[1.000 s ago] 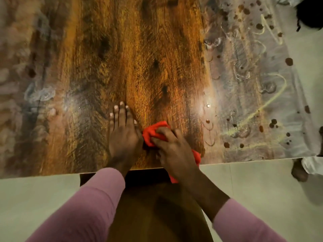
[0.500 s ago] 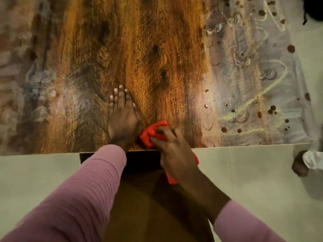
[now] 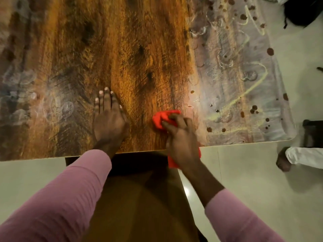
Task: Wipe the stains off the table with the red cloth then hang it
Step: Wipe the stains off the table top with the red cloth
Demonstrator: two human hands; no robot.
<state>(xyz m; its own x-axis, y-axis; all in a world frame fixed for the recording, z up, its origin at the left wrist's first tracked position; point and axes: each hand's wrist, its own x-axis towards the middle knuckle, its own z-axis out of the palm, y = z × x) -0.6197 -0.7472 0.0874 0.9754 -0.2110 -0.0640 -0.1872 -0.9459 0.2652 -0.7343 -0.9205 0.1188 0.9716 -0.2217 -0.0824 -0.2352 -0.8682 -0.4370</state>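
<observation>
The red cloth (image 3: 161, 119) lies bunched on the wooden table (image 3: 122, 49) near its front edge, one end hanging down past the edge under my wrist. My right hand (image 3: 180, 137) grips the cloth and presses it on the wood. My left hand (image 3: 109, 119) rests flat on the table to the left, fingers straight. Brown spots and pale yellow-white smears (image 3: 244, 95) cover the table's right part, just right of the cloth. Fainter whitish smears (image 3: 26, 95) mark the left part.
The table's front edge (image 3: 244, 143) runs across the view, with pale floor below it. At the far right stands another person, a foot (image 3: 283, 161) and white trouser leg showing. A dark object (image 3: 312, 133) sits by the table's right corner.
My right hand has slid the red cloth to the right, away from my left hand and toward the stained area. My left hand has stayed flat in place.
</observation>
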